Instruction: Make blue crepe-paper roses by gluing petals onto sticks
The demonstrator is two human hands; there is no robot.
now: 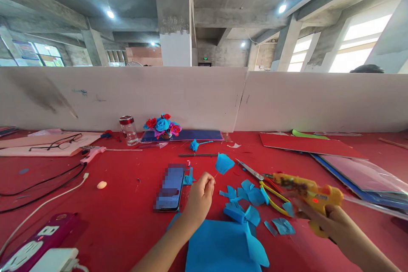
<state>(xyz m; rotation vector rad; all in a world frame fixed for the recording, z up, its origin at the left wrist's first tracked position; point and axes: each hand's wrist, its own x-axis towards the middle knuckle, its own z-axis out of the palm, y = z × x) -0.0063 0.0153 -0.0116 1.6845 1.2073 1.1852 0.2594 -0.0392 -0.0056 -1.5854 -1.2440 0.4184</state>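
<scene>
My left hand (199, 199) is pinched on a thin stick that carries a blue paper petal (224, 163) at its far end, held just above the red table (127, 221). My right hand (331, 219) grips a yellow glue gun (306, 189) whose nozzle points left toward the petal. Between the hands lie several cut blue paper pieces (247, 204), with a blue paper sheet (219, 248) at the near edge. Scissors (255, 174) with yellow handles lie just under the gun.
A phone (170, 187) lies left of my left hand. Further back stand a small bouquet of paper flowers (162, 125), a glass jar (128, 129), a second glue gun (92, 154) and glasses (59, 141). A power strip (38, 238) and cables sit at the left. Coloured sheets (306, 144) lie at the right.
</scene>
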